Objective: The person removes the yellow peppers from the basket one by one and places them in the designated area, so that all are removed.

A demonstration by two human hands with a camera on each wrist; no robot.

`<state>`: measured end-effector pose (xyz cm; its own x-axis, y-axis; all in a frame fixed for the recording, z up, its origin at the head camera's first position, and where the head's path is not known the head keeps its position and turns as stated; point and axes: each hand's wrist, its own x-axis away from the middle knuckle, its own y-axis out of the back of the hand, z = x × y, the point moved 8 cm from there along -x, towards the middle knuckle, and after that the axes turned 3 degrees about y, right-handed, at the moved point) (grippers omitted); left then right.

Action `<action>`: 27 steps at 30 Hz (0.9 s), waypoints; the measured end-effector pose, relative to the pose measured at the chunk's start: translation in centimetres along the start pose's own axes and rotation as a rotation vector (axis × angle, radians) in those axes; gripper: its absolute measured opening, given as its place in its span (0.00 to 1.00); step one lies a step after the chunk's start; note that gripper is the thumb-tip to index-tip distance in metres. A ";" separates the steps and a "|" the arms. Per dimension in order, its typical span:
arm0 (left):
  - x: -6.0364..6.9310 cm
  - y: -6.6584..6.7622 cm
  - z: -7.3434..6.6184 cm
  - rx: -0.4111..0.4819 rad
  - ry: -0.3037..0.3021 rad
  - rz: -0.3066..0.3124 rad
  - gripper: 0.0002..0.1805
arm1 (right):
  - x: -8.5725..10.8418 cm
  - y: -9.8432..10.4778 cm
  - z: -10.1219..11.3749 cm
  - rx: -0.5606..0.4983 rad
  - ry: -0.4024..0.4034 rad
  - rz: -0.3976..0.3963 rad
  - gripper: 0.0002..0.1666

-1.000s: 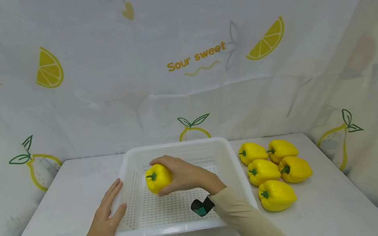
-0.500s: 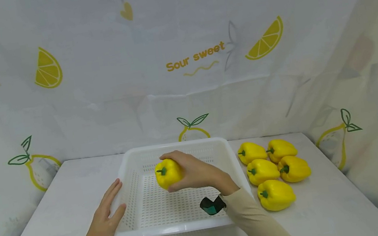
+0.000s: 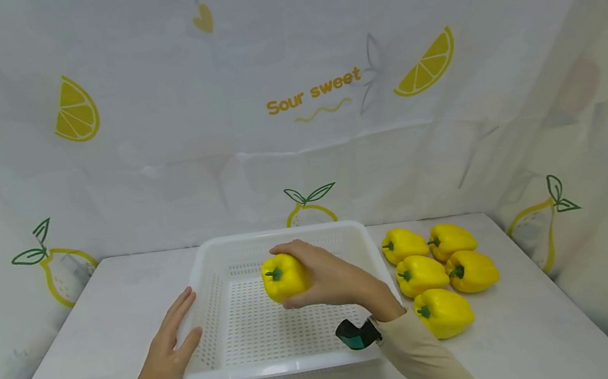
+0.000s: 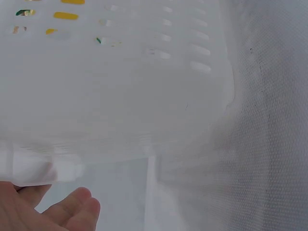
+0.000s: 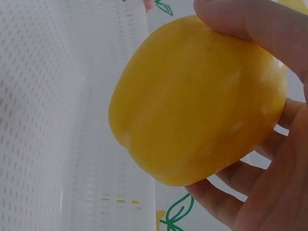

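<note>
A yellow bell pepper [image 3: 285,277] with a green stem is gripped in my right hand [image 3: 329,277], thumb on the near side and fingers around the far side. Hand and pepper are over the white perforated basket [image 3: 283,367]; the right wrist view shows the pepper [image 5: 197,101] up close. My left hand [image 3: 166,354] is at the basket's left side, fingers mostly straight and thumb spread. In the left wrist view its fingertips [image 4: 79,202] lie by the underside of the rim; whether they press on it I cannot tell.
Several more yellow bell peppers [image 3: 423,274] lie in a cluster on the white table [image 3: 536,325], right of the basket. The right forearm passes over the basket's front right corner. A white lemon-print cloth [image 3: 191,186] hangs behind the table.
My right hand has carried the bell pepper rightward over the basket, from its left part toward its middle. My left hand has stayed at the basket's left side.
</note>
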<state>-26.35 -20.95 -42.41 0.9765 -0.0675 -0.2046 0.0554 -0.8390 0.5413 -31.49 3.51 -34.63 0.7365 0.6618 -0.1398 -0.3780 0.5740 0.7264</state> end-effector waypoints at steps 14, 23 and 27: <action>0.0 -0.1 0.1 0.010 0.020 0.012 0.34 | 3.0 1.5 0.0 0.039 0.028 -0.071 0.48; 0.0 -0.1 0.1 0.017 0.016 0.010 0.33 | 5.1 2.9 -0.5 0.036 -0.002 -0.118 0.47; 0.0 -0.1 0.2 0.014 0.009 0.009 0.33 | 6.0 3.5 -1.0 0.038 -0.014 -0.145 0.48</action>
<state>-26.42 -20.97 -42.57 0.9788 -0.0706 -0.1922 0.0434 -0.8458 0.5317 -28.94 9.96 -33.62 0.7896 0.5667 -0.2356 -0.2459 0.6438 0.7246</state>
